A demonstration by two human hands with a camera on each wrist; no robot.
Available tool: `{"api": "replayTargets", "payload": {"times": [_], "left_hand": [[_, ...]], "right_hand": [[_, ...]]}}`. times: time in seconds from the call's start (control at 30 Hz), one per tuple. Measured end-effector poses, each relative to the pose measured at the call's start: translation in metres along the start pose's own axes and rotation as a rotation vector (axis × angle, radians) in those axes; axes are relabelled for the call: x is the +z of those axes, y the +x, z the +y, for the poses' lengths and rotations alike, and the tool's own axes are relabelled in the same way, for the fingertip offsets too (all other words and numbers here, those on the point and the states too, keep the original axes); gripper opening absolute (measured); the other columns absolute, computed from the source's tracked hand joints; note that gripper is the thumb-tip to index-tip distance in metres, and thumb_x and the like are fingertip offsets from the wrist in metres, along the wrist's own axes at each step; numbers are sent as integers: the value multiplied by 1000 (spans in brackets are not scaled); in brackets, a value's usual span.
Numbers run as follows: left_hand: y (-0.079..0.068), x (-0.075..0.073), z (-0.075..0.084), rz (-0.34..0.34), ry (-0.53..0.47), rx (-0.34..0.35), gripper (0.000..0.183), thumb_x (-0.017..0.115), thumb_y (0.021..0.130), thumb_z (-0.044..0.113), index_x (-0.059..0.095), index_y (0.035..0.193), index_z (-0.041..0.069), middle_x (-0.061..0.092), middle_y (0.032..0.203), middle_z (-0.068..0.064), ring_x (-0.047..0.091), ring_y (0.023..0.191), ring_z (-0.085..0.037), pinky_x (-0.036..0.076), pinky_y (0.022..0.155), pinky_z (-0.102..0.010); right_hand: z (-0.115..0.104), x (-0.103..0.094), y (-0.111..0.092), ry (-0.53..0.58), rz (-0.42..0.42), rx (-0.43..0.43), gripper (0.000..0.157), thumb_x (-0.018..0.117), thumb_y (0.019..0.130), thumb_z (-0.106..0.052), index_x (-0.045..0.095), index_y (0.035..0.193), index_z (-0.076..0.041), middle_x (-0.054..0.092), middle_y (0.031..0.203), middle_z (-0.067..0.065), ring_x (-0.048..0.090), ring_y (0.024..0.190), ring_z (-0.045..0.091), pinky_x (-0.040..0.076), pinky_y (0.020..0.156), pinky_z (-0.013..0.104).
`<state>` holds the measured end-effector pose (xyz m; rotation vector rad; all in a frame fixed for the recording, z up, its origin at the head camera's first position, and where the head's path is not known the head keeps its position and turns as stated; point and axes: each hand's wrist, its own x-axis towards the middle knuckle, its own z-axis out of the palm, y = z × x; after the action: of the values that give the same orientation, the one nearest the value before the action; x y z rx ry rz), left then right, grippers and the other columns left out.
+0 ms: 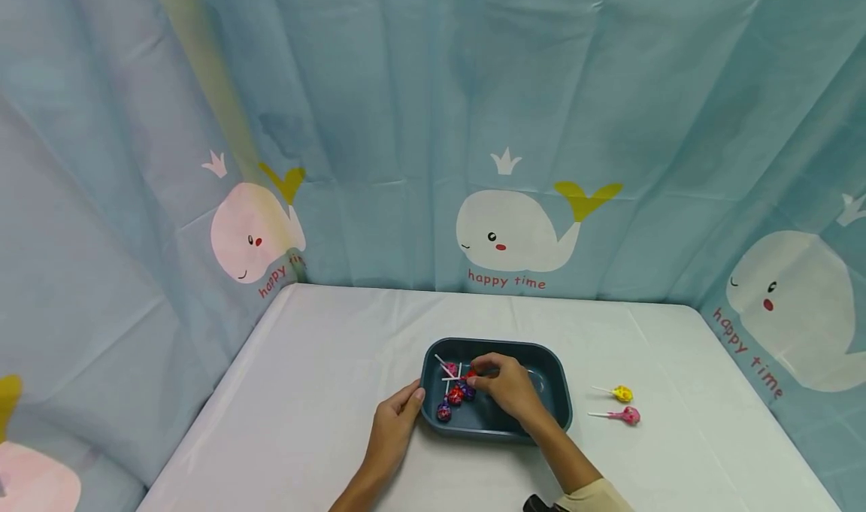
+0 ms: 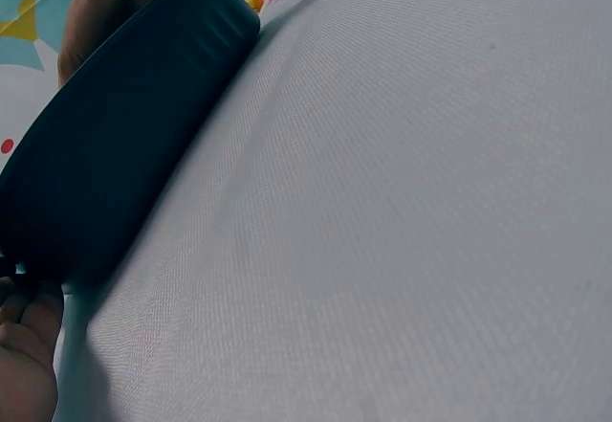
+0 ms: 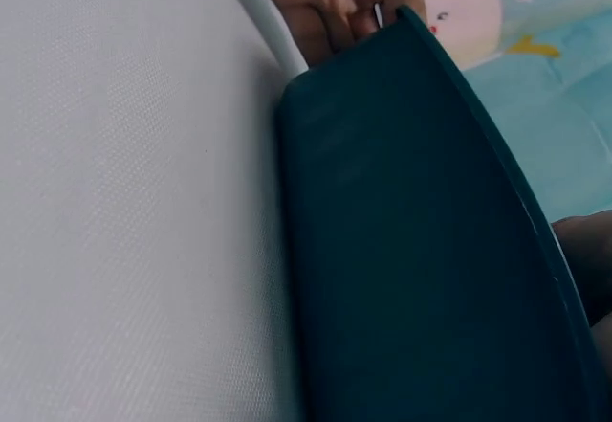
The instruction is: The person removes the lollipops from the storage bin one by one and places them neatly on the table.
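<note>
A dark teal tray (image 1: pixel 541 422) stands on the white-covered table, with several wrapped lollipops gathered in its left half. My left hand (image 1: pixel 394 425) holds the tray's left end, thumb at the rim and fingers against the outer wall. My right hand (image 1: pixel 504 384) reaches in over the front wall and pinches a red lollipop (image 1: pixel 467 377), whose white stick points left. Right below it lie a red-wrapped lollipop (image 1: pixel 456 396) and a purple one (image 1: pixel 443 411); a pink one (image 1: pixel 450 368) is near the back left. In the right wrist view the tray wall hides the lollipops.
To the right of the tray, a yellow lollipop (image 1: pixel 622 394) and a pink lollipop (image 1: pixel 631 416) lie on the table (image 1: pixel 338 362), sticks pointing left. A whale-printed curtain (image 1: pixel 406 159) hangs behind and along both sides. A black object (image 1: pixel 537 504) shows by the right sleeve.
</note>
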<state>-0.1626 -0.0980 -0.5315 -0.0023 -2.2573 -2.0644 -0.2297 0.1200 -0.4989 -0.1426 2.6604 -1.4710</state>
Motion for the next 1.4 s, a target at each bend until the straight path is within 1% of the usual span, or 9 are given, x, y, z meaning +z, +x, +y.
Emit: {"api": "replayTargets", "payload": {"times": [0.13,0.33,0.6,0.7,0.87,1.07,1.23,1.3,1.4], "left_hand": [[0,0,-2,3,22,-5,48,59,111,27,59,145,-7,62,148,-19,54,144,-32,46,117,-41],[0,1,-5,14,40,-10,46,58,111,26,61,144,-6,64,146,-17,55,143,-32,47,117,-39],[0,2,-4,18,47,7,45,58,112,25,61,144,-7,64,145,-19,55,142,-34,50,114,-34],[0,2,-3,17,41,0,46,58,112,25,60,144,-7,64,146,-18,55,143,-33,50,114,-32],[0,1,-2,7,20,-6,47,58,112,26,59,145,-7,62,148,-18,54,144,-31,47,116,-36],[0,1,-1,5,16,7,48,58,111,27,58,145,-8,62,148,-19,54,144,-33,47,117,-39],[0,1,-1,11,16,0,47,58,111,26,59,145,-7,62,147,-19,54,144,-32,49,115,-33],[0,1,-1,12,18,-3,47,58,112,25,58,145,-7,62,148,-19,54,143,-32,49,114,-31],[0,1,-2,16,20,-4,47,58,111,25,59,145,-7,62,148,-19,54,143,-32,49,114,-32]], "right_hand": [[1,3,2,-39,-7,-31,21,82,94,-12,80,115,-9,76,108,4,68,93,18,62,83,39],[2,6,2,-123,-26,-69,11,84,91,-8,83,101,-10,69,102,4,62,89,17,57,76,34],[1,6,1,-116,-31,-56,9,81,92,-4,81,97,-10,75,97,3,62,83,17,55,72,33],[1,7,1,-127,-31,-53,11,80,92,-2,81,97,-11,75,99,2,62,85,17,56,76,37],[0,6,1,-142,-30,-78,13,79,92,0,81,96,-12,76,101,3,63,90,18,59,86,46],[-4,2,-2,-143,-6,-83,10,78,95,-5,82,97,-15,77,105,3,65,99,22,56,97,57],[-4,-1,-4,-134,1,-74,9,79,95,-8,82,99,-16,77,109,3,66,105,24,55,101,60],[-3,-2,-6,-126,12,-71,10,80,95,-9,82,103,-16,77,108,3,67,103,22,57,99,57],[-4,-5,-8,-89,27,-60,13,80,95,-10,81,108,-13,77,108,4,70,88,20,62,83,46]]}}
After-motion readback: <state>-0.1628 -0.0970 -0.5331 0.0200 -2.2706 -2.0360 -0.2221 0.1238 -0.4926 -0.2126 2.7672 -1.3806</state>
